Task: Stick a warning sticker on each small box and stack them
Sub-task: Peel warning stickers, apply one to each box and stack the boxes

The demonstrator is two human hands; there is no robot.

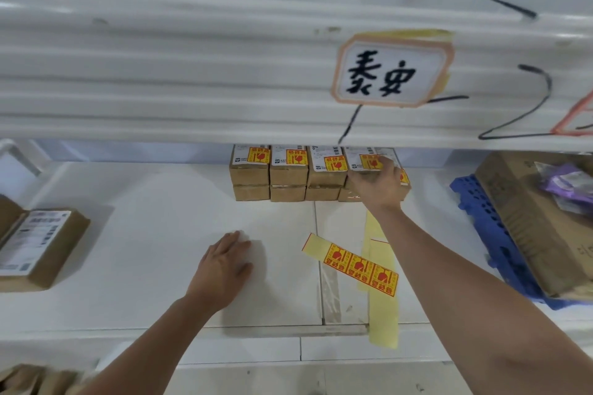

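Note:
Several small brown boxes (288, 176) stand two high in a row at the back of the white shelf (160, 234). Each top box carries a white label and a yellow-and-red warning sticker. My right hand (380, 184) reaches to the rightmost top box (362, 163) and grips it from the front. My left hand (226, 266) lies flat on the shelf, fingers together, holding nothing. A strip of three warning stickers (359, 266) on yellow backing lies on the shelf between my arms. A long bare yellow backing strip (382, 308) lies partly under my right forearm.
A larger brown labelled box (41, 247) sits at the left edge. At the right, a big cardboard box (526, 221) with purple packets leans on a blue plastic pallet (481, 215). An upper shelf edge with a handwritten sign (390, 70) hangs low over the row.

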